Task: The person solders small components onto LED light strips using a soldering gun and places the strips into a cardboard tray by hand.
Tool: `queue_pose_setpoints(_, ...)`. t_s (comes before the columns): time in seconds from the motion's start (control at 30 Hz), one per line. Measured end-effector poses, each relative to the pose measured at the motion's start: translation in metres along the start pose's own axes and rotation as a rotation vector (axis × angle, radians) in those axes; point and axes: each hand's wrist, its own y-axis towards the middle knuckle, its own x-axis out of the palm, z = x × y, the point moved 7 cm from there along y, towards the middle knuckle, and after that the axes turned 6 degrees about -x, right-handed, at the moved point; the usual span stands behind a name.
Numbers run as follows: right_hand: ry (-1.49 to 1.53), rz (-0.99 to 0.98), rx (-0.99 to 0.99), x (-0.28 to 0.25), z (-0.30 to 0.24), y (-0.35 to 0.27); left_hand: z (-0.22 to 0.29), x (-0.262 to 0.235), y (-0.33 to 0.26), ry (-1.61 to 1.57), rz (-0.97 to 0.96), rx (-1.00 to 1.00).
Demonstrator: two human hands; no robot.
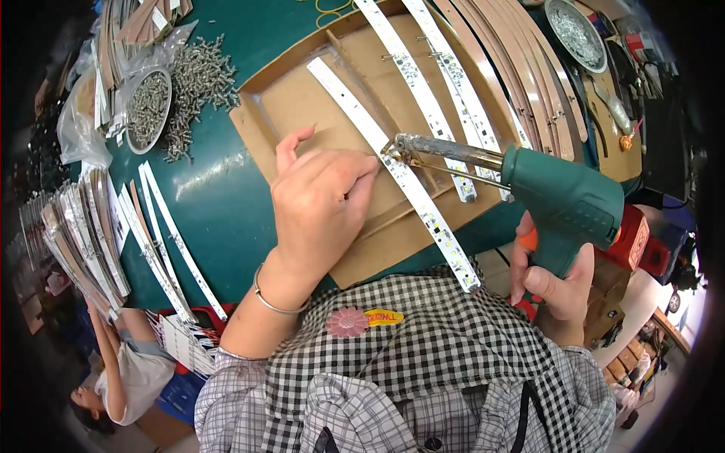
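Note:
My right hand is wrapped round the handle of a green soldering gun, whose metal barrel points left. Its tip meets a long white LED circuit strip lying slantwise over a shallow cardboard tray. Beside the tip, my left hand is closed in a pinch at the strip's left edge, little finger raised. What the pinch holds, if anything, is hidden. Two more white LED strips lie further right on the tray, with small metal parts on them.
Small metal connectors are heaped beside a full bowl at the far left. Finished-looking strips and stacked boards lie left. Brown strips and a metal dish are at the right. Another person sits lower left.

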Motion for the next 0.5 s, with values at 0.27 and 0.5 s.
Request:
queue_pose_setpoints(0.27,0.014,-0.039,0.091,0.006,0.002,0.001,-0.002,0.0,-0.002,0.005,0.038,-0.015)
queue_pose_setpoints(0.5,-0.013,-0.061,0.107,0.004,0.002,0.004,-0.002,0.001,-0.001,0.01,0.02,-0.05)
